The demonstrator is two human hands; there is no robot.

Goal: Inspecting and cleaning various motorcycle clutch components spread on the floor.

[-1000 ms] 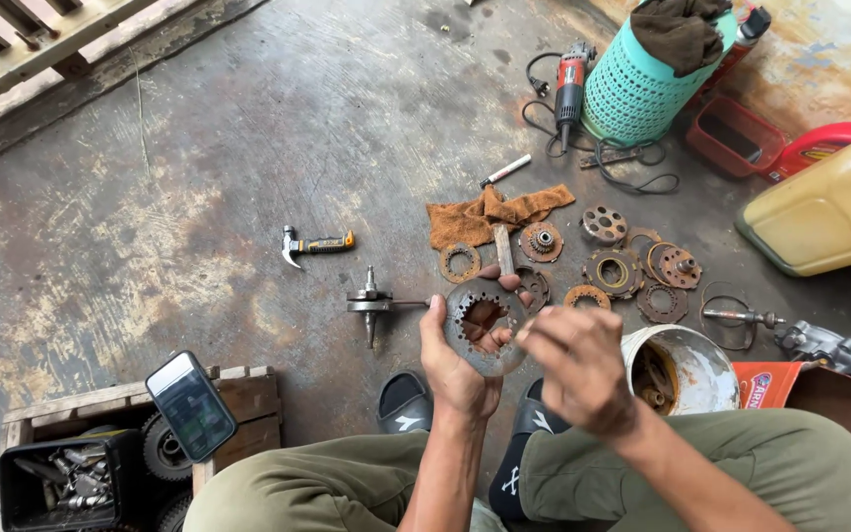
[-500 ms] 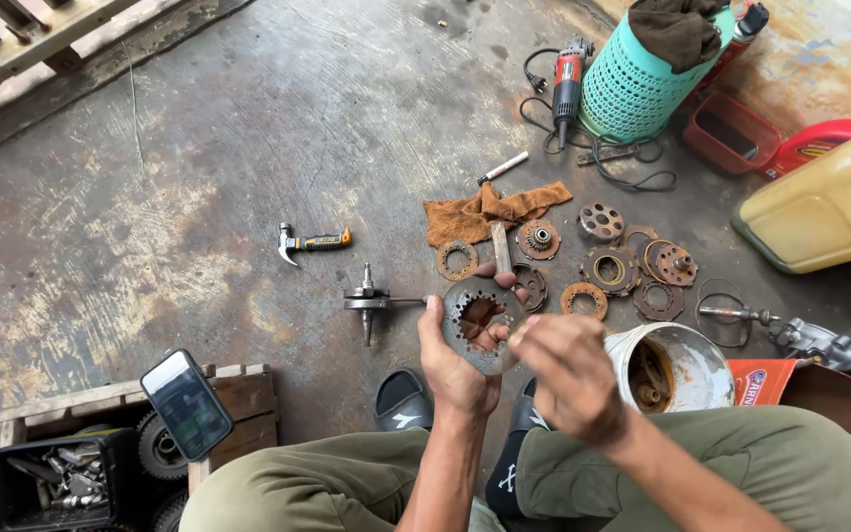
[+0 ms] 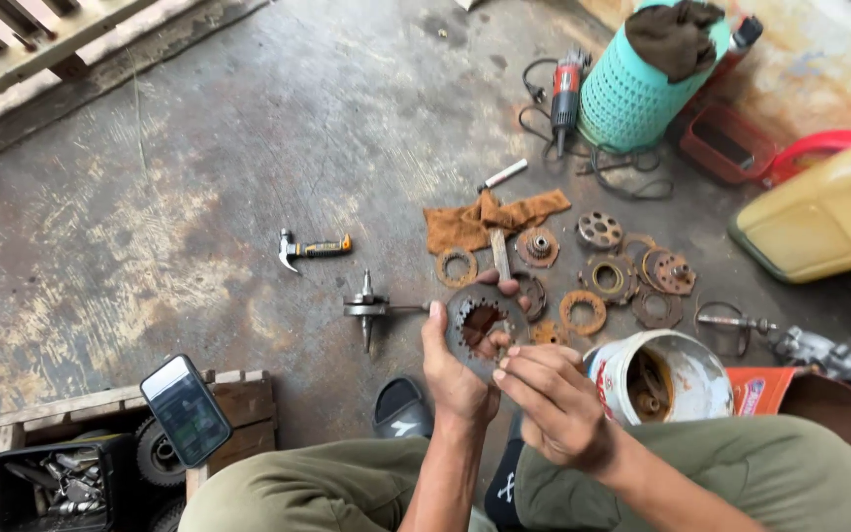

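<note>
While crouched over stained concrete floor (image 3: pixel 199 197): left hand (image 3: pixel 457 369) clamped round rusty toothed round metal clutch plate (image 3: pixel 485 320), thumb up left rim, fingertips curled over top edge. Plate held upright off floor, straight above left palm. Right hand (image 3: pixel 554 404) just beside plate's lower right edge, fingertips pressed together, pinching something too small to tell. Beyond plate: rusty rings and discs (image 3: pixel 632 276) scattered beside brown rag (image 3: pixel 475 222). Crankshaft (image 3: pixel 371 307) left of plate, small hammer (image 3: pixel 312 248) further left. White bucket (image 3: pixel 667 374) right of hands.
</note>
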